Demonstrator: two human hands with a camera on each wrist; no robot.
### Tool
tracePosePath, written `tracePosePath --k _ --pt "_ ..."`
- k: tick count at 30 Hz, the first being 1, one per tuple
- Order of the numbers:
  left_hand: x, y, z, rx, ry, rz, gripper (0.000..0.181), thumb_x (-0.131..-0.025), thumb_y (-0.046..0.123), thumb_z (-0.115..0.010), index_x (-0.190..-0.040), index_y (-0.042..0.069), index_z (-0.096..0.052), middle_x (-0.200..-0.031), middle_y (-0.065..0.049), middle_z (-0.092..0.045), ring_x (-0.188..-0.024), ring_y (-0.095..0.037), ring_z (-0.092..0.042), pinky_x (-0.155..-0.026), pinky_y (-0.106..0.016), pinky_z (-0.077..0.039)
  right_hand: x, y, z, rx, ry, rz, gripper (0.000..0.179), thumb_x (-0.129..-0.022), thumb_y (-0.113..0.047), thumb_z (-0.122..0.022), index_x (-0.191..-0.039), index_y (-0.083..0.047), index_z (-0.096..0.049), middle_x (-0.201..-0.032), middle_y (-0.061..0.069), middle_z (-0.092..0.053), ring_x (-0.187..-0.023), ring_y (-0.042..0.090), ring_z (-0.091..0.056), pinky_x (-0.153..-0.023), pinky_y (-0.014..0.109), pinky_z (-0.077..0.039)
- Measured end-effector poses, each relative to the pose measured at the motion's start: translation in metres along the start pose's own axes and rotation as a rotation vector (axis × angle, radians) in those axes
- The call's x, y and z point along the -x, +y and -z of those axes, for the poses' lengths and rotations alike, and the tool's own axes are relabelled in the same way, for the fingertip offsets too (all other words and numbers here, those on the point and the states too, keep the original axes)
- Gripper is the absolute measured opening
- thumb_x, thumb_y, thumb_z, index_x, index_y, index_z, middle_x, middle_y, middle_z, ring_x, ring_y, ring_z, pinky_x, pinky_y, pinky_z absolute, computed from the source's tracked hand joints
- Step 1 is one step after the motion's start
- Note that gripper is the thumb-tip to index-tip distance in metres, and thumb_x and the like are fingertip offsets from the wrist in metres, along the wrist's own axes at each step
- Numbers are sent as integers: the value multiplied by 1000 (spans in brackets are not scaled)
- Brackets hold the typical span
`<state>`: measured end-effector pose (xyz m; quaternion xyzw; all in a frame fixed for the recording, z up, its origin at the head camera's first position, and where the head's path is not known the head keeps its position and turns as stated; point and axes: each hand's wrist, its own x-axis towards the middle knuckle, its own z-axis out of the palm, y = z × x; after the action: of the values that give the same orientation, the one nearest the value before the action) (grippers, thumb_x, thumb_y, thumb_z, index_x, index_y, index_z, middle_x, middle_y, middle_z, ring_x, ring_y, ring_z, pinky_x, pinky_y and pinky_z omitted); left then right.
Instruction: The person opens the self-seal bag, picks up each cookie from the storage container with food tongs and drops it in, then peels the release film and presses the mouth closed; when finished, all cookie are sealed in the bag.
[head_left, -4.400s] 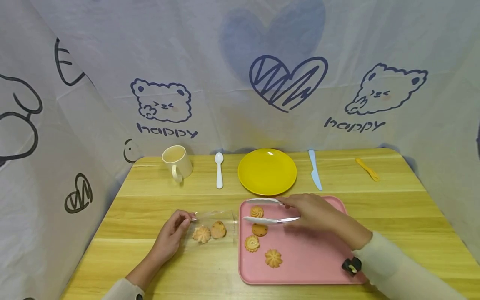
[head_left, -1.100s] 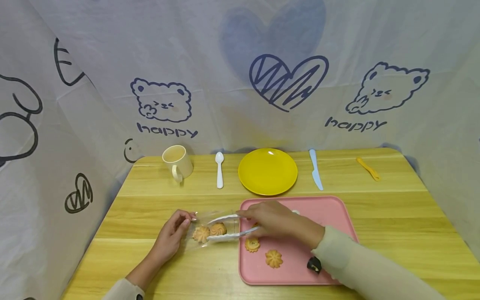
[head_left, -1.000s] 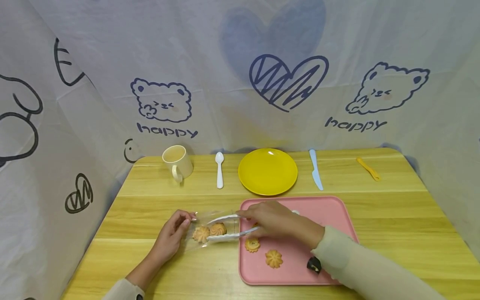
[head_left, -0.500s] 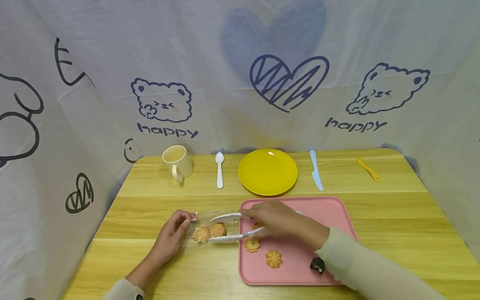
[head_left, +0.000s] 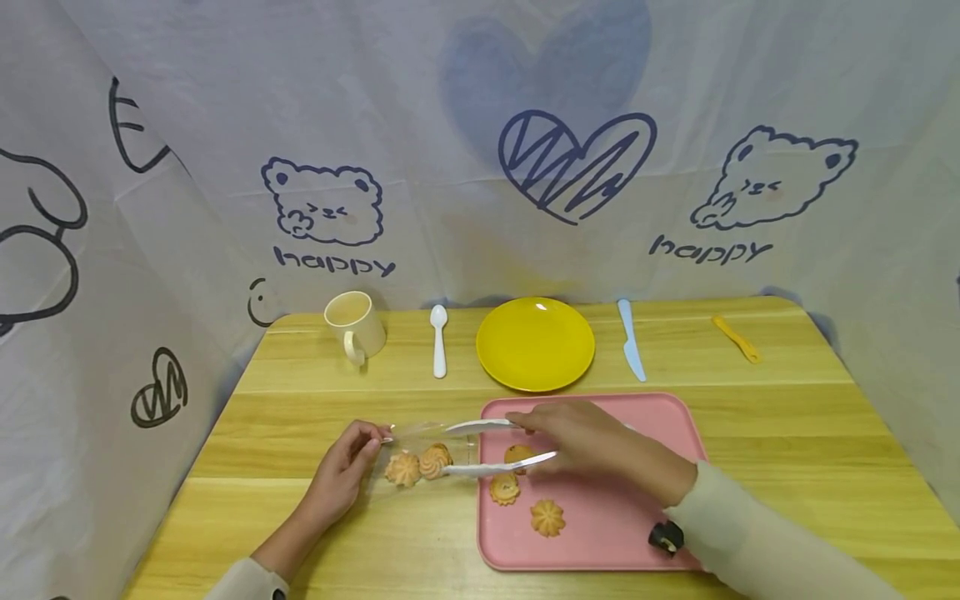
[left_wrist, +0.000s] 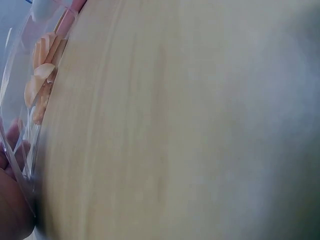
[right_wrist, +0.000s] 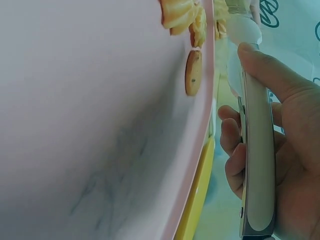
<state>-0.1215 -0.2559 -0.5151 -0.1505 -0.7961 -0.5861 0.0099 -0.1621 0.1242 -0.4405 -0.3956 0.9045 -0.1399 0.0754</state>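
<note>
In the head view my left hand (head_left: 337,475) pinches the edge of a clear plastic bag (head_left: 461,446) lying left of the pink tray. Inside the bag are a flower-shaped cookie (head_left: 402,469) and a swirl cookie (head_left: 435,460). My right hand (head_left: 592,437) grips tongs (head_left: 480,471) whose white tips stand apart over the bag's mouth, with nothing held between them. Beneath the tongs, on the tray (head_left: 600,542), lie an oval cookie (head_left: 519,455), a round cookie (head_left: 505,488) and another flower-shaped cookie (head_left: 547,517). The right wrist view shows thumb and fingers around the tongs' handle (right_wrist: 257,160).
Along the table's back stand a cream mug (head_left: 360,329), a white spoon (head_left: 438,342), a yellow plate (head_left: 536,343), a light blue knife (head_left: 632,342) and a small yellow utensil (head_left: 737,340). A printed cloth (head_left: 450,208) hangs behind.
The swirl cookie has gone from the tray into the bag. The tongs went left into the bag, spread apart, and drew back right. My left hand stayed put.
</note>
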Motion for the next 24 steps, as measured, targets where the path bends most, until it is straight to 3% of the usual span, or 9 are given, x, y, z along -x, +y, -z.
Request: tracePosePath --k 6,12,18,24 --pt "0 1 0 -1 0 2 19 -111 9 -46 -108 -9 -51 -122 -25 -61 -131 -17 -57 -107 -11 -42 17 10 2 -88 -2 -54 71 -85 -46 -84 -146 -18 -59 -98 -9 -65 -84 9 -50 -78 32 -47" --pt "0 0 -1 5 1 -9 18 -110 8 -46 -108 -9 -52 -121 -26 -61 -130 -14 -57 -107 -11 -42 31 18 -1 -87 -4 -78 74 -85 -46 -84 -148 -18 -57 -99 -11 -65 -83 7 -50 -78 32 -47" --pt "0 0 -1 6 2 -23 17 -110 6 -46 -108 -9 -52 -121 -26 -61 -128 -13 -58 -106 -12 -43 47 24 -2 -98 16 -89 77 -86 -47 -83 -150 -16 -55 -119 -4 -70 -97 8 -58 -90 39 -53" --pt "0 1 -1 8 0 -19 17 -110 7 -46 -107 -9 -51 -121 -27 -61 -128 -14 -58 -106 -12 -43 59 30 -3 -119 9 -125 77 -87 -49 -81 -151 -16 -54 -124 -2 -69 -102 10 -60 -91 41 -54"
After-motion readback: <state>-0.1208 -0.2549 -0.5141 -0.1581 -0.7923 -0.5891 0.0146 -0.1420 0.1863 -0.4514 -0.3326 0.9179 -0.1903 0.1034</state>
